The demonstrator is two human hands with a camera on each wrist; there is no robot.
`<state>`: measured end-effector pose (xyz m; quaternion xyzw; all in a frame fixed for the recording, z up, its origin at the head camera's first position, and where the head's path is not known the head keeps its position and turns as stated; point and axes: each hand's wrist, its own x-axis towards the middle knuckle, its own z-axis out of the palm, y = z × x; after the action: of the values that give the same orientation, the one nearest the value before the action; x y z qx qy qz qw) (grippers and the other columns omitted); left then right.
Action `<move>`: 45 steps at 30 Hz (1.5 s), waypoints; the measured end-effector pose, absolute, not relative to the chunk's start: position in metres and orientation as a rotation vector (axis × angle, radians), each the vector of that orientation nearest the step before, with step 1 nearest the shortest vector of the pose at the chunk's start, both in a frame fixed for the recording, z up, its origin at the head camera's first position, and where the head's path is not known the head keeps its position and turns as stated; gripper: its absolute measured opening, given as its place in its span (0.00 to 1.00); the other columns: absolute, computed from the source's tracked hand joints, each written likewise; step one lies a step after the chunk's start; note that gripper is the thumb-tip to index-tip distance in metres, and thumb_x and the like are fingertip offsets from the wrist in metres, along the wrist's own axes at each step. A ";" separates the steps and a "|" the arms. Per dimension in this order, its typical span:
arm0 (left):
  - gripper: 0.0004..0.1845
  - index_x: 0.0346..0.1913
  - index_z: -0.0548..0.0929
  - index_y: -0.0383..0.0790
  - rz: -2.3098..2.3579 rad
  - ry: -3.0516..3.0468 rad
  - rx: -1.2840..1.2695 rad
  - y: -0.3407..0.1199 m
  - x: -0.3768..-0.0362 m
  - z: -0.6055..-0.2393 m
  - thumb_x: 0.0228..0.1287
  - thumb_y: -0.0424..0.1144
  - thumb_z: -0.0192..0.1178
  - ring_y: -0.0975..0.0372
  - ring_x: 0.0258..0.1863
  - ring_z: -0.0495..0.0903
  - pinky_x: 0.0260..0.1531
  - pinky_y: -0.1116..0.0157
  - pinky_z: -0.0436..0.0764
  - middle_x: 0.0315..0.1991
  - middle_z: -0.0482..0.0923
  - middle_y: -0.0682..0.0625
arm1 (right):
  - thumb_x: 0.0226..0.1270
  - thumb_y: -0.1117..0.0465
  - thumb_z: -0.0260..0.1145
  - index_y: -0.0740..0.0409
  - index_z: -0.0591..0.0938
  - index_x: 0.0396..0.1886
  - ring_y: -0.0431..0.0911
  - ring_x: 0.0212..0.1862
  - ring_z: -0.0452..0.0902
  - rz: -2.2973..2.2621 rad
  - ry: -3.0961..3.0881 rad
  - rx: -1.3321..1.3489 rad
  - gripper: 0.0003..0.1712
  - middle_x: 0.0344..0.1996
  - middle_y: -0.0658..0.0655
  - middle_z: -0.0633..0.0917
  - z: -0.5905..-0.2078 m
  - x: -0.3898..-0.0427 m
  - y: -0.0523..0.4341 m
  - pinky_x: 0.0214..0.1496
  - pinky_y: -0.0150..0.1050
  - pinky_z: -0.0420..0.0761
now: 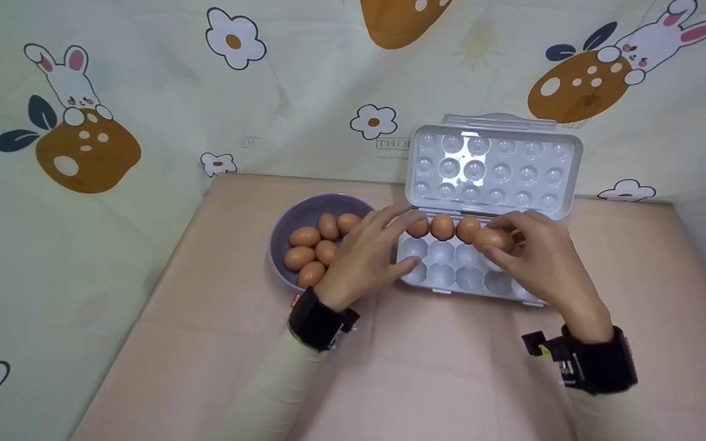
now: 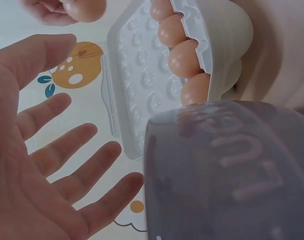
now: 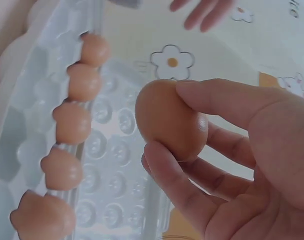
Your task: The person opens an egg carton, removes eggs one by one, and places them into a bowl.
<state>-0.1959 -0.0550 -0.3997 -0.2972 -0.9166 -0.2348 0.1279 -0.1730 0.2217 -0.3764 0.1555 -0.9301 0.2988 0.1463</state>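
My right hand [image 1: 540, 260] pinches a brown egg [image 3: 169, 120] between thumb and fingers, above the tray. Below is a plastic egg box [image 1: 442, 275] with its lid [image 1: 500, 168] raised. Its back row carries several brown eggs [image 1: 442, 227], and the nearer cups I can see hold none. To the left, my left hand [image 1: 362, 260] has its fingers spread, with nothing in them, between the egg box and a purple bowl [image 1: 299, 211]. Several brown eggs [image 1: 299, 258] lie in that bowl; the hand hides part of it. In the left wrist view the bowl's outer wall [image 2: 207, 175] shows raised lettering.
A pink-beige cloth [image 1: 206, 343] covers the table. Behind stands a pale sheet [image 1: 304, 92] printed with rabbits, flowers and orange fruit shapes; the raised lid is close to it. Each wrist wears a black strap, the left strap [image 1: 319, 321] near the bowl.
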 end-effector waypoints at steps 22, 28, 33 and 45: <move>0.33 0.67 0.71 0.57 -0.841 -2.513 -1.008 -0.052 -0.192 -0.394 0.58 0.48 0.70 0.63 0.63 0.69 0.54 0.66 0.76 0.66 0.68 0.57 | 0.56 0.50 0.75 0.52 0.83 0.53 0.42 0.43 0.83 1.299 -2.578 0.432 0.25 0.48 0.48 0.84 -0.379 -0.155 0.199 0.41 0.29 0.83; 0.31 0.64 0.73 0.49 -0.987 -2.332 -1.178 -0.048 -0.192 -0.390 0.58 0.43 0.70 0.68 0.61 0.69 0.59 0.72 0.71 0.63 0.70 0.56 | 0.58 0.52 0.74 0.52 0.82 0.54 0.44 0.43 0.83 1.358 -2.531 0.531 0.24 0.48 0.49 0.84 -0.382 -0.155 0.193 0.41 0.31 0.83; 0.31 0.62 0.74 0.46 -1.056 -2.239 -1.249 -0.044 -0.189 -0.388 0.55 0.40 0.73 0.70 0.59 0.70 0.53 0.74 0.74 0.61 0.72 0.54 | 0.58 0.54 0.74 0.53 0.82 0.51 0.43 0.44 0.83 1.397 -2.498 0.625 0.21 0.46 0.49 0.82 -0.384 -0.155 0.187 0.42 0.33 0.84; 0.21 0.53 0.77 0.46 -1.035 -2.251 -1.267 -0.032 -0.182 -0.392 0.58 0.44 0.69 0.69 0.49 0.70 0.48 0.78 0.73 0.49 0.71 0.55 | 0.57 0.51 0.74 0.54 0.79 0.51 0.42 0.45 0.83 1.482 -2.564 0.571 0.24 0.47 0.49 0.79 -0.387 -0.149 0.180 0.44 0.35 0.84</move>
<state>-0.1819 -0.0324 -0.3918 -0.4479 -0.7959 -0.3661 0.1784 -0.1490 0.1803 -0.3868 0.1889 -0.8485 0.4903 0.0630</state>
